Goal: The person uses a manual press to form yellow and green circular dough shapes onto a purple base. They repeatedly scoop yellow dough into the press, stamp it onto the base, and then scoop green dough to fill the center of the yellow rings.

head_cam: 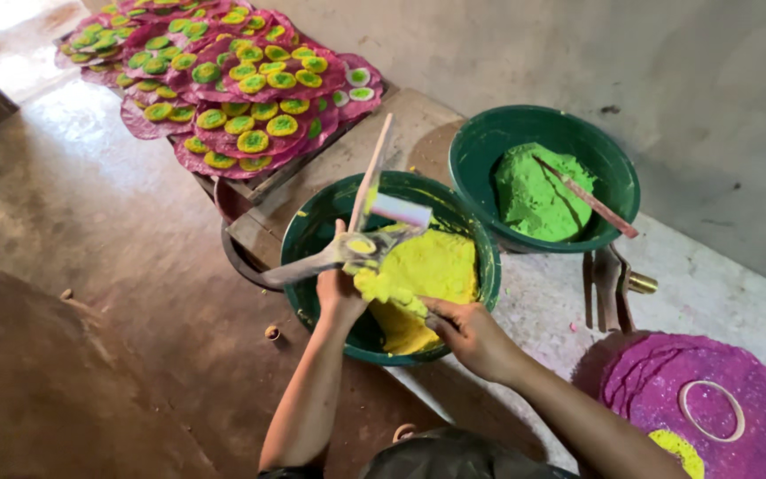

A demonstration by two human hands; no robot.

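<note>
My left hand (pixel 339 288) grips a metal tool (pixel 358 246) with long crossed handles, smeared with yellow paste, over a green bowl (pixel 312 232). That bowl holds a mound of yellow dough (pixel 432 266). My right hand (pixel 470 335) presses a lump of the yellow dough against the tool's head, fingers closed around it at the bowl's near rim. A second green bowl (pixel 489 146) behind holds green dough (pixel 532 197) with a stick (pixel 589 199) lying across it.
Stacks of magenta sheets dotted with yellow-green discs (pixel 241 98) lie on a low board at the back left. A magenta sheet (pixel 667 390) with a white ring (pixel 711 410) lies at the right. A small metal tool (pixel 612 286) rests on the grey ledge. Brown floor spreads to the left.
</note>
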